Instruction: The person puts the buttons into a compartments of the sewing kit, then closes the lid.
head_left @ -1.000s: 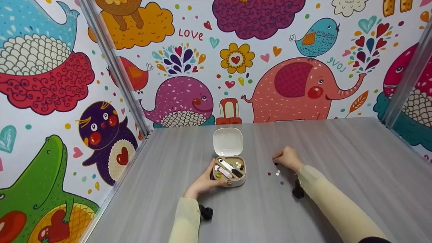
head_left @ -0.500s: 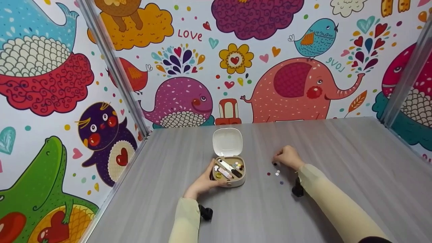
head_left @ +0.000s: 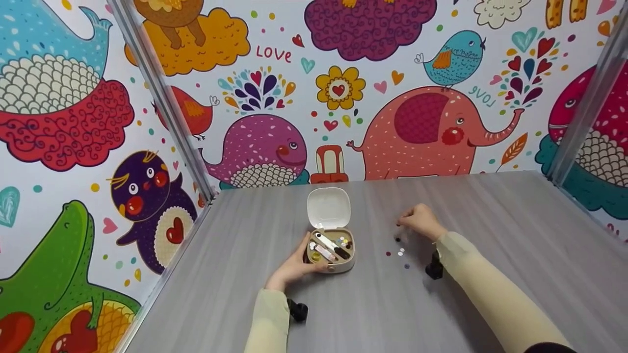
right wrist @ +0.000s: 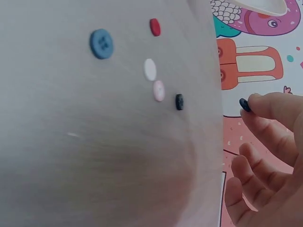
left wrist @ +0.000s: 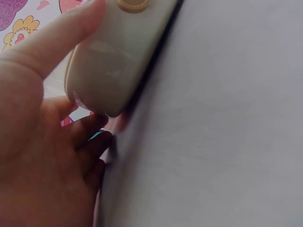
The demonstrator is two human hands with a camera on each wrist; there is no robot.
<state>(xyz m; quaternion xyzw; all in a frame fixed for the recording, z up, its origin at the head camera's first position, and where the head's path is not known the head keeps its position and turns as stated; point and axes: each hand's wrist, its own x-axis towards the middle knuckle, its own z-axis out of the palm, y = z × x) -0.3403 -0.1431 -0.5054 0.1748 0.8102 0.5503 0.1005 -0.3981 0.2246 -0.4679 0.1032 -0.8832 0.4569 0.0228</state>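
Note:
My left hand (head_left: 294, 267) holds the left side of a small beige box (head_left: 342, 267), with the thumb along its front and the fingers round the side. Its white lid (head_left: 328, 208) stands up at the back. Inside lie a white-and-black tool (head_left: 331, 243), a pale pink tube and a group of small buttons (head_left: 343, 241). To the right, my right hand (head_left: 423, 221) pinches a dark button (right wrist: 244, 104) between thumb and index finger, raised above the table. Below it lie a black button (right wrist: 179, 102), a red button (right wrist: 155, 27), a white button (right wrist: 150, 69), a pale pink button (right wrist: 158, 91) and a blue button (right wrist: 102, 44).
The grey table (head_left: 363, 309) meets a wall printed with cartoon animals at the back, and another such panel stands along the left. Metal posts (head_left: 164, 98) mark the corners. A black wrist camera (head_left: 297, 311) sits on each wrist.
My right hand has lifted slightly from the table with a dark button between its fingertips, uncovering the black button below. The left hand stays at the box.

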